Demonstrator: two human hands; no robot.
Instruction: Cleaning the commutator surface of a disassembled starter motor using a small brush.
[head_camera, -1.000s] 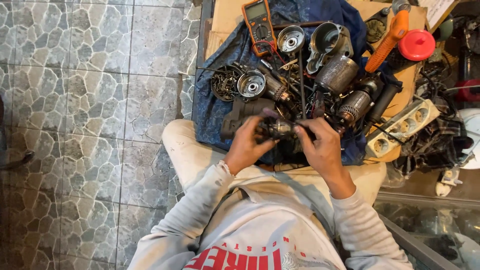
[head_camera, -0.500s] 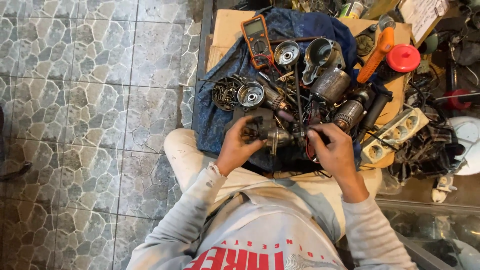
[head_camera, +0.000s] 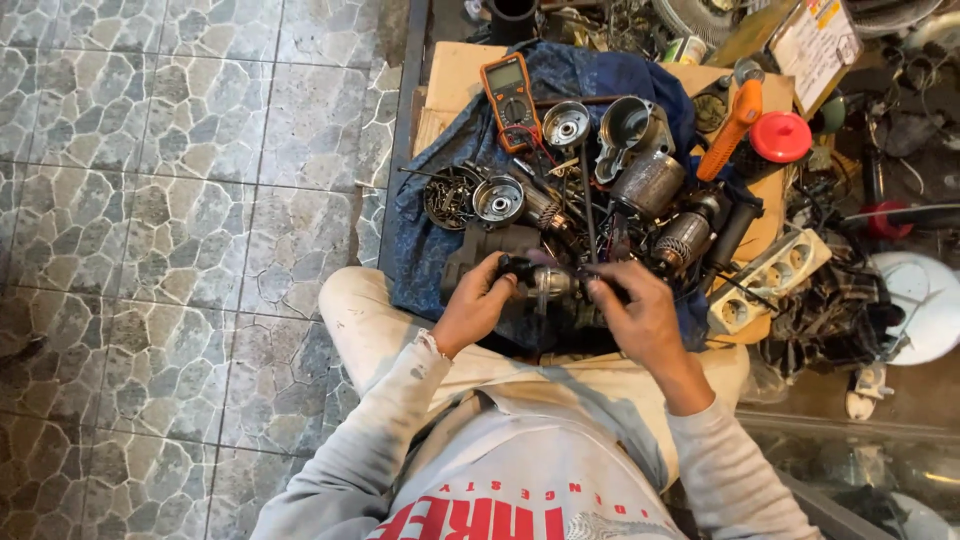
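Seen from above: you sit on the stone-patterned tile floor (head_camera: 180, 200), knees drawn in, with the work spread out directly ahead. A blue cloth (head_camera: 430, 250) lies over flattened cardboard (head_camera: 455, 75), probably so that small parts stay together and off the tiles. On the cloth, within arm's reach, lie a grey metal housing (head_camera: 640, 150), a wound motor core (head_camera: 685, 240), a round metal end cap (head_camera: 498, 198), a dish of small dark screws and bits (head_camera: 447, 200), and an orange-edged meter (head_camera: 510, 88) with its leads trailing toward the parts. An orange tool handle (head_camera: 733, 125), a red lid (head_camera: 780, 137) and a pale power strip (head_camera: 770, 280) sit off to your right, apart from the stripped parts.

Your left hand (head_camera: 470, 310) is closed around the dark end of a small motor part (head_camera: 545, 283), held just above the near edge of the cloth, over your lap. Your right hand (head_camera: 640, 315) pinches its other end with narrowed fingers. Holding it from both ends appears to steady it close under your eyes. What exactly the fingertips grip is too small to tell.
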